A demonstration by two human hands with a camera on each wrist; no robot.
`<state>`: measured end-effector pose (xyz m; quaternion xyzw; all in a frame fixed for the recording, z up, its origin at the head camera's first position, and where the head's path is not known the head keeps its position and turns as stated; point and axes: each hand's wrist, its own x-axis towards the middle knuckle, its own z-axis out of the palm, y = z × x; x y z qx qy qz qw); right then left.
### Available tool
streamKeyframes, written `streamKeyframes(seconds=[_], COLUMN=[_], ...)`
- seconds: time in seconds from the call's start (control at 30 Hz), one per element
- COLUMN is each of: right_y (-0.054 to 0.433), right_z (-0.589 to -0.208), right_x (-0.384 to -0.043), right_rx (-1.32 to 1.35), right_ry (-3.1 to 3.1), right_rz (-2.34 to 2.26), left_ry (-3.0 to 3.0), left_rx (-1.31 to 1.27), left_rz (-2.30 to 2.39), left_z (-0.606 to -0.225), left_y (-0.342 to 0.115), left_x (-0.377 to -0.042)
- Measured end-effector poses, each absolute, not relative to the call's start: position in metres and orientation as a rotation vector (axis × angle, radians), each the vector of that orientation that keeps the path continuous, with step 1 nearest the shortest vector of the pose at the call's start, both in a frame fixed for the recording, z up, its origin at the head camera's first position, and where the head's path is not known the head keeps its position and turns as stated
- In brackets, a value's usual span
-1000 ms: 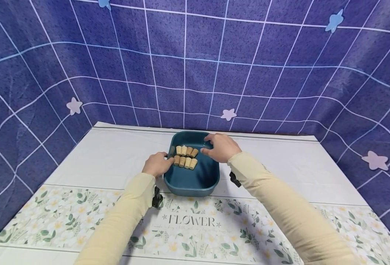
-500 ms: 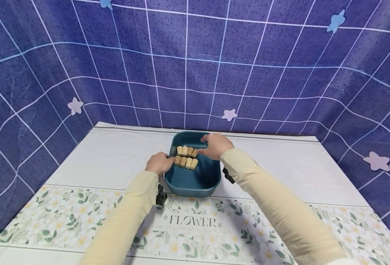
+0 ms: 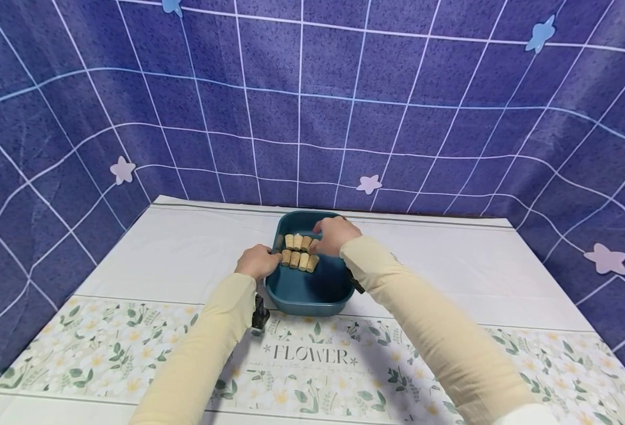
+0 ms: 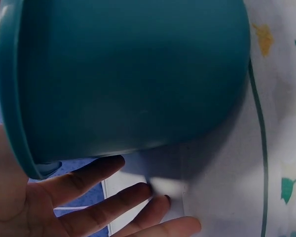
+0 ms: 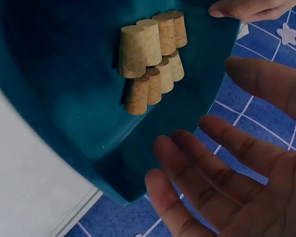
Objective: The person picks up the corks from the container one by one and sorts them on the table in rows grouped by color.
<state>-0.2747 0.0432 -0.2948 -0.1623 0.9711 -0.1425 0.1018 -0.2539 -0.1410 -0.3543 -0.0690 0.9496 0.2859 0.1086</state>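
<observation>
Corks, eight in two rows of four, some pale and some darker brown, sit inside a teal tub, between our left grip and our right grip. Our left grip grasps the tub's side wall, thumb over the rim and fingers spread outside; the thumb is just beside the end of the nearer row, and we cannot tell whether they touch. Our right grip is loose, holding nothing, fingers gently bent and apart over the tub, near the other end of the farther row. We wear cream sleeves. Around both grips spreads a white tabletop; nearer us, a flowered band reads "FLOWER". Beyond the grips is a blue backdrop with pale grid lines and stars.
</observation>
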Motion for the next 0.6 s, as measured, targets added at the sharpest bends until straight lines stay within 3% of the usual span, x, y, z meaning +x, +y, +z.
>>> streamKeyframes(seconds=[0.6], right_y=[0.024], right_z=[-0.296], right_x=[-0.275], right_rx=[-0.381], right_ry=[2.83], right_rz=[-0.31], left_ry=[2.778], left_rx=[-0.219], left_rz=[0.851], left_z=[-0.358], left_y=[-0.142], left_x=[-0.257])
